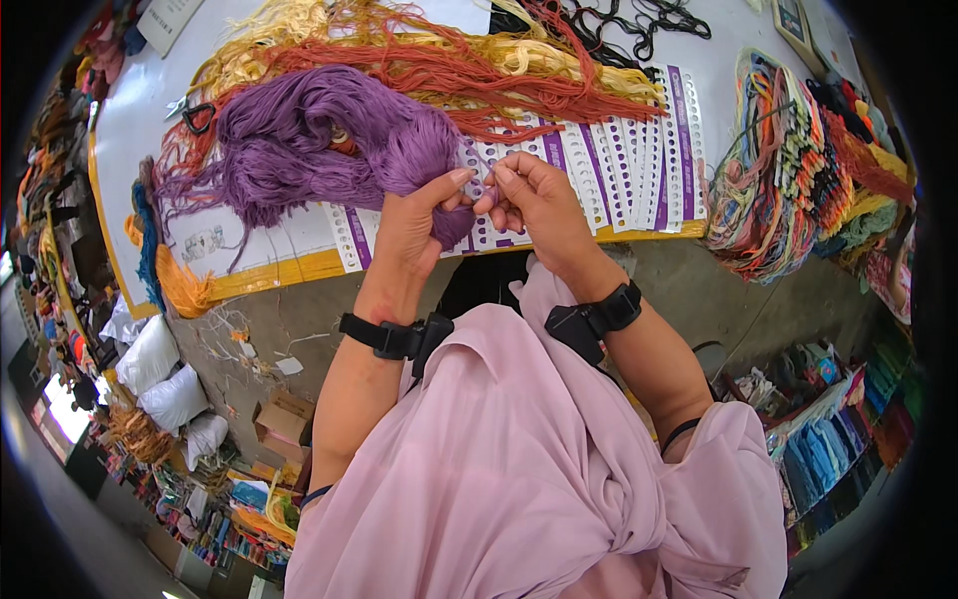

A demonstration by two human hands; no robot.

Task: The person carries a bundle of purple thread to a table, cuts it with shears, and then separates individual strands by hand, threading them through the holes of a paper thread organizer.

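A large hank of purple thread [289, 150] lies across the table's front, its loose ends trailing left. My left hand [414, 225] is closed around the right end of this hank, with the thumb on top. Close beside it, my right hand [547, 205] pinches a thin purple strand between thumb and fingers, just right of the hank. Beneath and to the right of my hands, several white and purple cards [647, 180] with rows of punched holes overlap each other. Rust-orange thread [429, 80] stretches behind the purple hank.
Yellow thread [274, 35] and black thread [654, 15] lie farther back. A thick multicoloured thread bundle [773, 170] hangs over the right edge. Blue and orange tassels [183, 280] hang at the left corner. The table's yellow front edge [284, 273] runs below my hands; white sacks [175, 399] stand lower left.
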